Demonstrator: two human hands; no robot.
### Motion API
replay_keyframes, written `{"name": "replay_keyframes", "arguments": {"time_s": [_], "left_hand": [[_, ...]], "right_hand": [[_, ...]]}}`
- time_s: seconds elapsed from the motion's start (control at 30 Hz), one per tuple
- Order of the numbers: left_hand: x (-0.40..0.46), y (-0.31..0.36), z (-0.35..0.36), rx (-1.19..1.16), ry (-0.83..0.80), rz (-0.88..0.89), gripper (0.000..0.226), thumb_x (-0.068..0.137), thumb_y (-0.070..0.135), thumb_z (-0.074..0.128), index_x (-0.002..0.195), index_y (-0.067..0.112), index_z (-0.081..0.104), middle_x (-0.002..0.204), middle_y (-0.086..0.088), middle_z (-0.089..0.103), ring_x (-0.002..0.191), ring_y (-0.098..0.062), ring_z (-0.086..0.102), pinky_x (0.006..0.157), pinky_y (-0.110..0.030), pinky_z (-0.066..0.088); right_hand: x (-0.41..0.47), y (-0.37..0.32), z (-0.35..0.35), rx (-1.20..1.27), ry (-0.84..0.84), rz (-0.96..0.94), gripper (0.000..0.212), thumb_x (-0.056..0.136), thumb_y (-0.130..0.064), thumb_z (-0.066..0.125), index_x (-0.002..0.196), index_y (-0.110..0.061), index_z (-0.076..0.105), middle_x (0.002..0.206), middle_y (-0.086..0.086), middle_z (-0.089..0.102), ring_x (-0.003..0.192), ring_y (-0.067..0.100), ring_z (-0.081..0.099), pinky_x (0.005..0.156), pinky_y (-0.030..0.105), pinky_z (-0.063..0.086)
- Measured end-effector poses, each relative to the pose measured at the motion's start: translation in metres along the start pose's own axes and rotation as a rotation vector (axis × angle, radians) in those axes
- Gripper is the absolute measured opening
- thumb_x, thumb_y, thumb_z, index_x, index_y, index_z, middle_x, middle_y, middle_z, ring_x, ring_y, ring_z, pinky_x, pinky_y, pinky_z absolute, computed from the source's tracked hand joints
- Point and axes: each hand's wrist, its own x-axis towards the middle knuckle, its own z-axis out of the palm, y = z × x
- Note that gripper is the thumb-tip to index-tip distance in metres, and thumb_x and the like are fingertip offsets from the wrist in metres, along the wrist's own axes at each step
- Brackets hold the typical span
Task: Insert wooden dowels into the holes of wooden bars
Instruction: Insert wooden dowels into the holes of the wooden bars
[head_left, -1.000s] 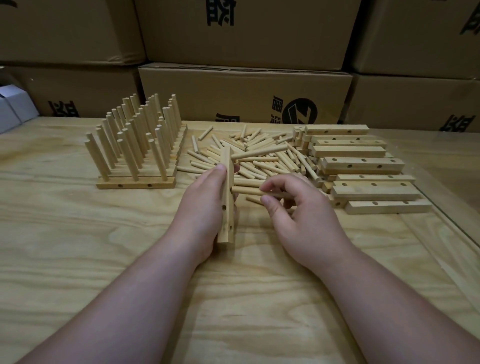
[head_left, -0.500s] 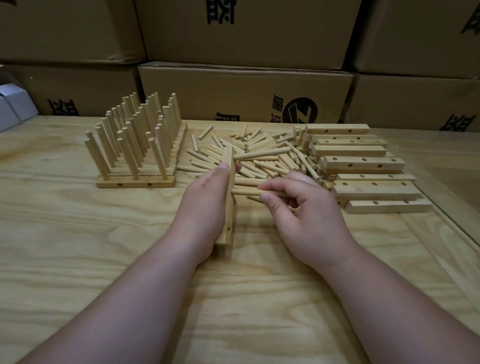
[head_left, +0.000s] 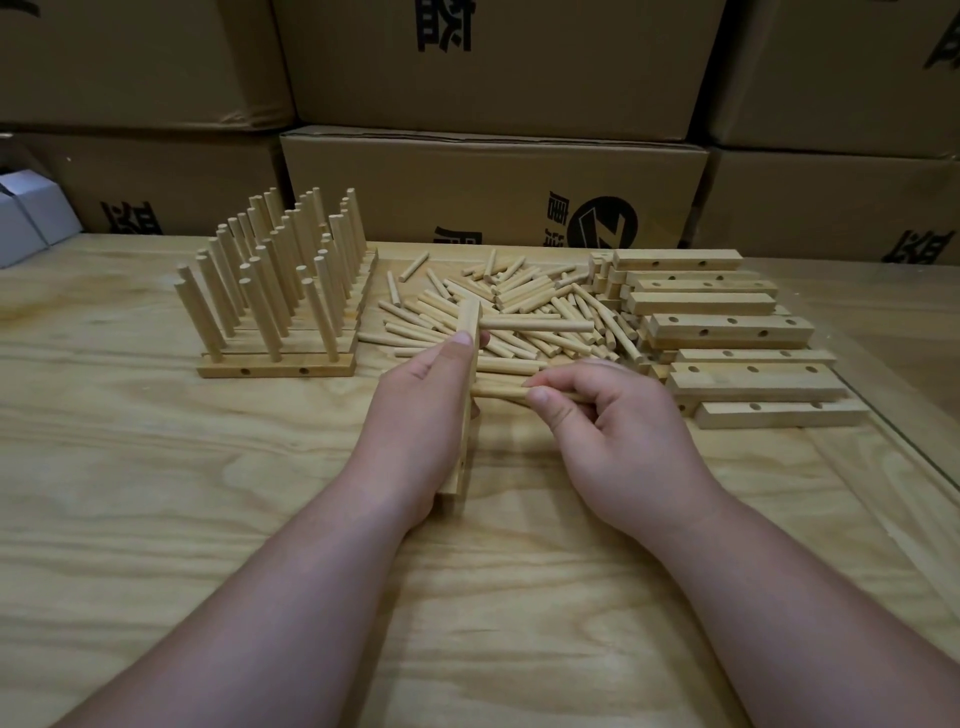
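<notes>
Your left hand (head_left: 415, 410) has its fingers clamped on a bar (head_left: 466, 400) stood on edge on the table (head_left: 156, 493), near the middle, running near to far. One dowel (head_left: 535, 326) already sticks out of its far hole to the right. Your right hand (head_left: 618, 436) pinches a second dowel (head_left: 498, 392) between thumb and fingers (head_left: 543, 397), its left tip at the bar's right face, seemingly entering a hole.

Both parts look like light, stiff, pale wood: the bar square-edged and easy to brace, the dowel a smooth round rod likely to roll or twist. Grip it close to the bar and push straight along its axis.

Loose dowels (head_left: 519, 301) lie just beyond, empty bars (head_left: 727, 332) stacked to the right, finished bars (head_left: 275, 332) on the far left.
</notes>
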Motion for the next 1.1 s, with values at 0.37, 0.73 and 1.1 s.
{"name": "replay_keyframes", "arguments": {"time_s": [0.37,0.73,1.1], "left_hand": [[-0.001,-0.001,0.0,-0.015,-0.013,-0.014,0.031,0.101,0.049,0.052,0.089,0.042,0.079,0.059,0.019,0.061,0.055,0.004,0.054,0.054,-0.02,0.044],[0.002,-0.003,0.0,-0.151,-0.031,-0.002,0.039,0.101,0.054,0.045,0.097,0.032,0.078,0.067,0.009,0.063,0.058,-0.008,0.057,0.051,-0.025,0.045],[0.005,-0.007,0.001,-0.049,-0.105,-0.014,0.039,0.104,0.045,0.047,0.086,0.017,0.069,0.068,0.002,0.06,0.048,-0.01,0.051,0.043,-0.021,0.042]], "right_hand": [[0.0,0.0,0.001,0.07,-0.08,0.159,0.014,0.095,-0.026,0.064,0.086,-0.031,0.073,0.081,-0.011,0.073,0.084,-0.002,0.063,0.068,0.007,0.044],[-0.003,-0.005,0.009,0.209,0.03,0.154,0.021,0.097,-0.025,0.062,0.087,-0.042,0.067,0.089,-0.022,0.071,0.091,-0.01,0.062,0.074,0.001,0.04],[0.001,0.002,0.009,0.158,0.163,0.15,0.016,0.095,-0.034,0.064,0.109,-0.042,0.064,0.107,-0.015,0.064,0.1,-0.001,0.06,0.076,0.008,0.045]]}}
